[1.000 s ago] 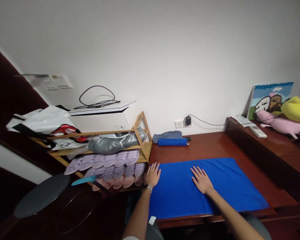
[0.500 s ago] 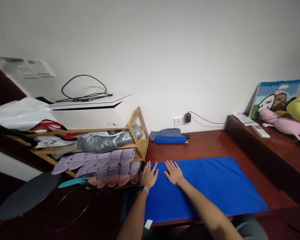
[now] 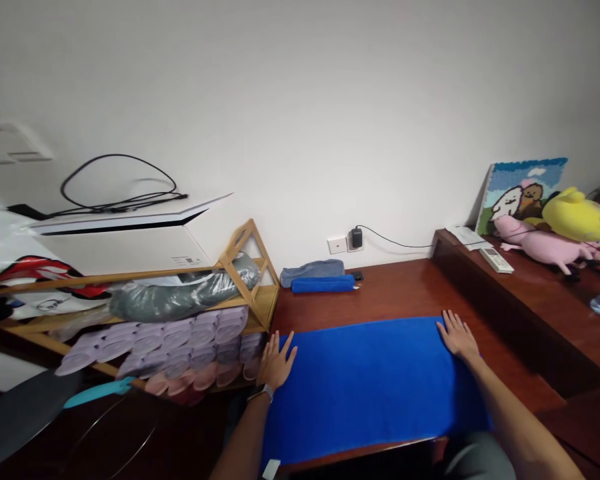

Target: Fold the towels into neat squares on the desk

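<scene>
Blue cloth (image 3: 370, 387) lies spread out on desk (image 3: 395, 290), near edge along desk's front edge. Both hands at its far corners, palms down, arms reaching forward and apart.

Left hand (image 3: 276, 363): at cloth's far left corner, laid flat, fingers spread and pointing away from the person, thumb set off on the inner side. Watch (image 3: 263, 393) on that wrist. Left forearm runs up from the near side along cloth's left edge, fairly straight.

Right hand (image 3: 459, 337): at cloth's far right corner, also flat, fingers fanned, tips pointing away and slightly inward, reaching just past the far edge. Thumb angles in over the cloth. Right forearm comes in slanted from the near right, beside cloth's right edge, wrist low. How hard either palm presses, cannot tell.

Cloth mostly smooth, darker toward its right side near the arm. White tag (image 3: 271, 469) at its near left corner.

Beyond the cloth's far edge, toward its left: blue roll (image 3: 323, 284), with grey roll (image 3: 313, 269) just behind. Left of cloth: rack (image 3: 266, 310) with slippers (image 3: 175, 333). Right of cloth: raised ledge (image 3: 525, 300) with remote (image 3: 496, 260) and pink toy (image 3: 540, 247).
</scene>
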Available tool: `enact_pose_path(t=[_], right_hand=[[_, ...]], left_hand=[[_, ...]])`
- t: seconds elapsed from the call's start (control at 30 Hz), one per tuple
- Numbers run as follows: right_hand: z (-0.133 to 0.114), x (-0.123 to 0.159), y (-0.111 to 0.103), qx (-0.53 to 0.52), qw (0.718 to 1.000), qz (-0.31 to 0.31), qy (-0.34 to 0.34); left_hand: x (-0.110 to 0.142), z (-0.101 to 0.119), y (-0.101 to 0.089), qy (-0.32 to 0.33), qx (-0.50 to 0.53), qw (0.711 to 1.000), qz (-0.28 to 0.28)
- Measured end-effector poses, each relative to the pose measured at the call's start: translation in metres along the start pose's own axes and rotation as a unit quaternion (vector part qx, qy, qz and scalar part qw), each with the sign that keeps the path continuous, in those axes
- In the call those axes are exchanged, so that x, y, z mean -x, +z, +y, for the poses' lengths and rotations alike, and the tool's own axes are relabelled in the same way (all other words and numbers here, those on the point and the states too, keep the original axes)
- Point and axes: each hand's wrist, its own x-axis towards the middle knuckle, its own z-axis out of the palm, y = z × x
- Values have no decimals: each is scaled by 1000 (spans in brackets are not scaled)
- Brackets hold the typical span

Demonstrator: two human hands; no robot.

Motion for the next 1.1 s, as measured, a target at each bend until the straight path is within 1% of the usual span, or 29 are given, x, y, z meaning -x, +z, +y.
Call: enact_pose_path(t=[0.07,0.17,0.27,0.4,0.47,0.5,0.53,0.57,0.6,0.63,0.67,0.7,0.77,0.83,0.87,0.9,0.93,0.97,1.0,1.03,1.07,1.1], right_hand=[[8,0,1,-1,1000,8,-4],[4,1,2,-8,1000,14,-7],[1,-1,4,-8,1000,7,-2],[5,-6,2,-3,1000,-19,10],[2,-9,-7,1,999,-44,25],[-4,-10,-12,4,998,-51,31],[-15,-9,-18,7,998,-49,33],[-31,-7,-24,9,999,-35,25],[-52,-3,-29,7,1000,-12,5],[-79,4,-32,1,1000,14,-27],[-111,14,-32,-9,997,38,-73],[-147,27,-30,-26,991,45,-123],[-222,59,-17,-74,965,14,-251],[-291,93,2,-112,927,-31,-356],[-318,109,12,-122,911,-51,-391],[-339,121,22,-128,900,-63,-411],[-352,130,29,-132,895,-69,-421],[-358,135,34,-134,893,-69,-425],[-357,136,37,-134,894,-67,-422],[-348,132,37,-130,898,-63,-415],[-333,125,35,-123,904,-59,-405],[-311,116,32,-113,912,-55,-390]], left_hand=[[-2,-1,-1,-3,-7,1000,-9],[-6,-5,-4,-6,-12,1000,-27],[-9,-12,-9,8,-6,999,-41],[-7,-20,-8,27,14,1000,-8],[-5,-21,-5,26,27,999,7],[-4,-21,-3,25,33,999,12],[-3,-20,-2,25,38,999,16],[-3,-20,-1,25,42,999,19],[-3,-19,-1,23,46,998,21],[-2,-19,-1,20,48,998,20],[-2,-19,0,17,49,998,17],[-2,-19,0,14,49,999,13],[-2,-19,1,10,47,999,6],[-2,-20,3,10,45,999,6],[-2,-20,4,11,45,999,7],[-2,-20,5,13,44,999,9],[-2,-21,5,13,44,999,9],[-2,-21,6,13,44,999,9],[-2,-21,6,11,44,999,10],[-2,-21,6,9,44,999,9],[-2,-21,6,7,44,999,9],[-2,-20,6,6,44,999,9]])
